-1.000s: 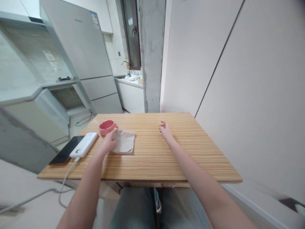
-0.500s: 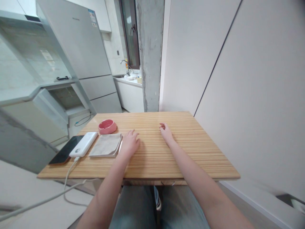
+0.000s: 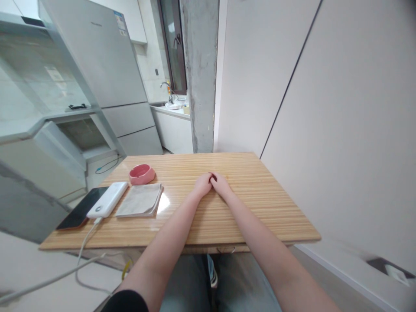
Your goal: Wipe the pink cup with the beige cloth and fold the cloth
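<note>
My left hand [image 3: 203, 183] and my right hand [image 3: 220, 183] meet over the middle of the wooden table [image 3: 260, 208]. Their fingertips touch, and both sets of fingers curl inward. Anything between them is hidden or too small to make out. To the left of my hands lies a folded grey cloth [image 3: 138, 200], apart from them. A pink ashtray [image 3: 142, 174] stands just behind the cloth.
A white power bank [image 3: 108, 199] rests against a dark phone [image 3: 81, 210] at the table's left side. From the power bank a white cable [image 3: 82, 247] hangs over the front edge. A fridge [image 3: 97, 56], a concrete pillar [image 3: 202, 78] and a white wall surround the table.
My left hand has left the cloth's right edge and moved right to meet my right hand, its spread fingers now curled. My right hand has shifted slightly left. The view has turned a little right.
</note>
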The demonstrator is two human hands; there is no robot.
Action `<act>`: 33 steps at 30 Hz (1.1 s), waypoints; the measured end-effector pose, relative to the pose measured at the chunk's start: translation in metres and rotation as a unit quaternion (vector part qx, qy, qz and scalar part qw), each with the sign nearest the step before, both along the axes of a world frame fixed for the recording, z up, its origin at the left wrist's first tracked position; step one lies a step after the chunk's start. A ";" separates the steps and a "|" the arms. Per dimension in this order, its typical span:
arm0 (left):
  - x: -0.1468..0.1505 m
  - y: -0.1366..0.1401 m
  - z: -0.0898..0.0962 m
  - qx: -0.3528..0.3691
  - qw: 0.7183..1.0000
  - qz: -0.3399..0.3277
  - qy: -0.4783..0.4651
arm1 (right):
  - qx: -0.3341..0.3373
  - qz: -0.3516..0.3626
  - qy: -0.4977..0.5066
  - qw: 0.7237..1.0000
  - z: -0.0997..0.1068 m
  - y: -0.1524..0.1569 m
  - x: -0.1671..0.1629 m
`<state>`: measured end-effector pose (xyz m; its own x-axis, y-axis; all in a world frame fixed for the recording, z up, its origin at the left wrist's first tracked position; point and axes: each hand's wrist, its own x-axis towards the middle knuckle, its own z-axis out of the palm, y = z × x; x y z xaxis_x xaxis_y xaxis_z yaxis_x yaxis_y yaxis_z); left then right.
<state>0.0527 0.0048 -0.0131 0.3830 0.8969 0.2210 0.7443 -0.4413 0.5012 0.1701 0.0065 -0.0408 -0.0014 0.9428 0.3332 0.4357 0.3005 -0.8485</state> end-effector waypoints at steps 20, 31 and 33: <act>-0.050 0.002 0.025 0.036 0.986 0.121 -0.109 | -0.020 0.001 0.039 0.999 0.001 0.000 0.001; -0.211 -0.015 0.039 0.085 0.874 0.469 0.097 | -0.040 -0.011 0.061 0.997 -0.005 0.005 0.000; -0.213 -0.011 0.037 0.089 0.880 0.454 0.105 | -0.049 -0.005 0.109 0.993 -0.004 0.006 0.001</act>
<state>-0.1605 -0.0063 0.0243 -0.4243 0.8131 0.3986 0.8990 0.3254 0.2931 0.1709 0.0128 -0.0444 0.0715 0.9701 0.2318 0.2403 0.2088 -0.9480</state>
